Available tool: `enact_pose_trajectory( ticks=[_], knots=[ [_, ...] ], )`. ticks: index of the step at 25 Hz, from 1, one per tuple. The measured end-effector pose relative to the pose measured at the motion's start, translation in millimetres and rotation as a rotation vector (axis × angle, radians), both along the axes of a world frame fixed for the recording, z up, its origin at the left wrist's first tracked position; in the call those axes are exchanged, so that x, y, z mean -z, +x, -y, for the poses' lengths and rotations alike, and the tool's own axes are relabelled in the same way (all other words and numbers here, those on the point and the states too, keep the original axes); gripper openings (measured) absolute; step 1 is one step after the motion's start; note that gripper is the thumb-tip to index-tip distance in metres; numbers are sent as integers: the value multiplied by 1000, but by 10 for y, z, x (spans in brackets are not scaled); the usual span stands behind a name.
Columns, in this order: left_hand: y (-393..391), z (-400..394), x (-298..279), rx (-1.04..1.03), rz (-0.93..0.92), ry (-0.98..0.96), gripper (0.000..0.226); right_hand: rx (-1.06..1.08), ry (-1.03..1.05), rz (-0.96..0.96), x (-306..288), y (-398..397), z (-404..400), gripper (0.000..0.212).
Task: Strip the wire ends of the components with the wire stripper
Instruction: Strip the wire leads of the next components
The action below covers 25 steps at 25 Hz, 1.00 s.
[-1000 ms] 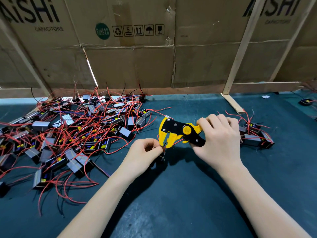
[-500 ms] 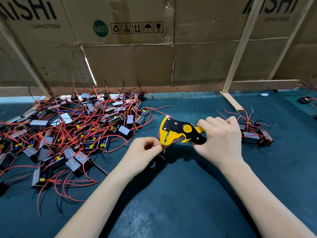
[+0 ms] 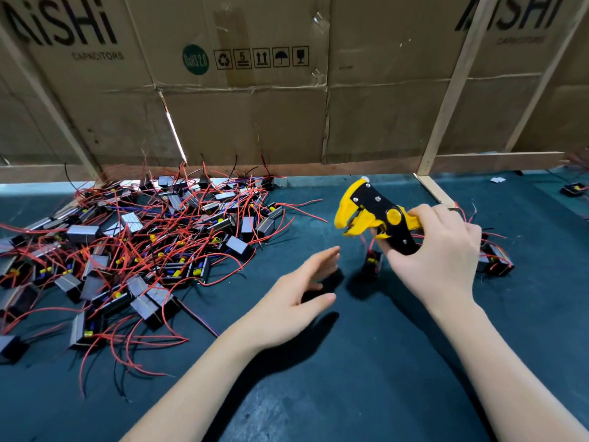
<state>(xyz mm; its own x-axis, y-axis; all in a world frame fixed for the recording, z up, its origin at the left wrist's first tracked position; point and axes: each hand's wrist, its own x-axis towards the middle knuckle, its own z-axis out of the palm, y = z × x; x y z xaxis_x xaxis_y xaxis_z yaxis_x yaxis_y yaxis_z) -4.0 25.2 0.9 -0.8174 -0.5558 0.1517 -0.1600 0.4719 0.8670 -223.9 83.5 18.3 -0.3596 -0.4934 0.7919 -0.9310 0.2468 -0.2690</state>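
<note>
My right hand (image 3: 441, 253) grips the handles of the yellow and black wire stripper (image 3: 374, 215), its jaws pointing left and raised above the mat. A small black component (image 3: 372, 262) with red wires hangs just under the stripper, a red wire running up toward the jaws. My left hand (image 3: 298, 290) hovers over the mat with fingers straight and spread, holding nothing, a short way left of that component. A big pile of grey-black components with red wires (image 3: 134, 247) covers the left of the mat.
A few more components (image 3: 495, 260) lie behind my right hand, and another component (image 3: 573, 189) sits far right. Cardboard sheets (image 3: 287, 106) on wooden battens (image 3: 446, 100) wall off the back. The dark green mat (image 3: 350, 362) stretches in front.
My left hand has let go of the wire and opened, drawing back left. The right hand has lifted the stripper up and right, with the component now dangling below it.
</note>
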Motion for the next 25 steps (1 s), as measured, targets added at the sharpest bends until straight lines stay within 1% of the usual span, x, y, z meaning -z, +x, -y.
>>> enact_pose_trajectory(
  ticks=[1, 2, 4, 5, 7, 8, 10, 12, 14, 15, 16, 17, 18, 19, 20, 21, 22, 23, 24, 25],
  knots=[
    [4, 18, -6, -46, -11, -85, 58, 5, -1, 10, -4, -21, -10, 46],
    [24, 45, -31, -145, -54, -182, 56, -10, 7, 20, -11, -34, -17, 44],
    [118, 172, -77, -423, -144, -371, 45, -121, 70, 46, -23, -18, -15, 41],
    [191, 254, -98, -580, -145, -459, 42, -199, 129, 49, -19, 9, -12, 41],
    [351, 423, -110, -837, -48, -563, 39, -281, 286, -8, 31, 77, -4, 45],
    [410, 486, -92, -900, 43, -571, 39, -272, 382, -52, 68, 98, 1, 47],
    [473, 559, -22, -899, 257, -567, 45, -199, 550, -113, 146, 97, 24, 49],
    [461, 559, 41, -851, 388, -608, 41, -93, 614, -112, 161, 20, 35, 49],
    [443, 543, 60, -843, 419, -653, 35, -1, 563, -1, 127, -96, 26, 47],
    [432, 532, 49, -848, 405, -663, 34, 56, 530, 58, 117, -161, 11, 46],
    [421, 522, 34, -847, 369, -667, 33, 120, 510, 90, 117, -223, -8, 47],
    [413, 509, 14, -828, 294, -658, 32, 179, 502, 101, 121, -271, -29, 49],
    [403, 490, -12, -778, 169, -627, 31, 222, 491, 110, 121, -300, -41, 49],
    [375, 455, -39, -716, 18, -556, 29, 244, 460, 131, 114, -316, -46, 48],
    [325, 408, -66, -648, -133, -421, 27, 237, 401, 170, 98, -316, -45, 46],
    [266, 353, -102, -577, -267, -211, 24, 199, 315, 223, 72, -298, -41, 42],
    [198, 299, -134, -486, -389, 60, 22, 131, 211, 289, 41, -262, -36, 38],
    [128, 252, -149, -408, -473, 303, 20, 39, 104, 369, 12, -218, -30, 34],
    [78, 222, -136, -358, -503, 458, 19, -71, 16, 459, -11, -168, -23, 31],
    [53, 201, -119, -330, -464, 481, 15, -175, -34, 552, -22, -111, -22, 32]
  ],
)
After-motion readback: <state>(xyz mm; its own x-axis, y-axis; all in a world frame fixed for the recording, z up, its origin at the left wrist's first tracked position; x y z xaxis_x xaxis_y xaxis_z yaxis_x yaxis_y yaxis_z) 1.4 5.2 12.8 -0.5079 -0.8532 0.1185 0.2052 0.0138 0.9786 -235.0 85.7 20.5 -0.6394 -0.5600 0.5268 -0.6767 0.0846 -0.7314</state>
